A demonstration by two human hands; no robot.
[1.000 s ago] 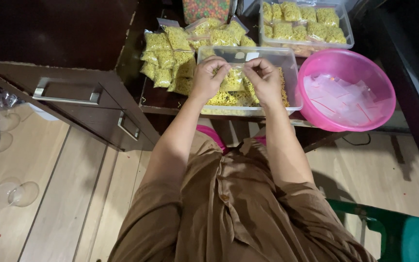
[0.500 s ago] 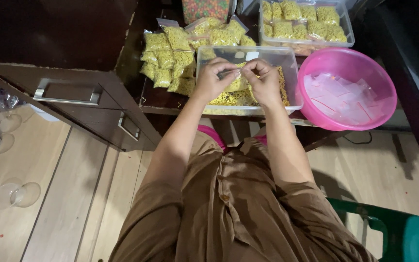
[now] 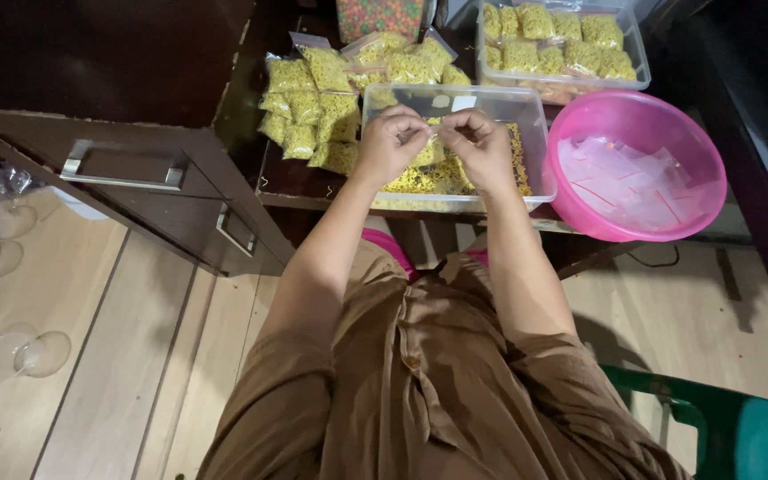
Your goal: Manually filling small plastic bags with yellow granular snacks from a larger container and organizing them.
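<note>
Clear plastic little bag (image 3: 433, 133) at upper centre, over the clear tub (image 3: 526, 111) of yellow snack, is pinched shut-side by left hand (image 3: 390, 144) and right hand (image 3: 482, 149) fingers, looks light, floppy, slippery, so top edge is the spot.

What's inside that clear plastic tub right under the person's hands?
The clear tub holds loose yellow snack pieces spread over its bottom. The left hand and right hand, pinching a small bag between them, cover the middle, so what lies there is hidden.
</note>
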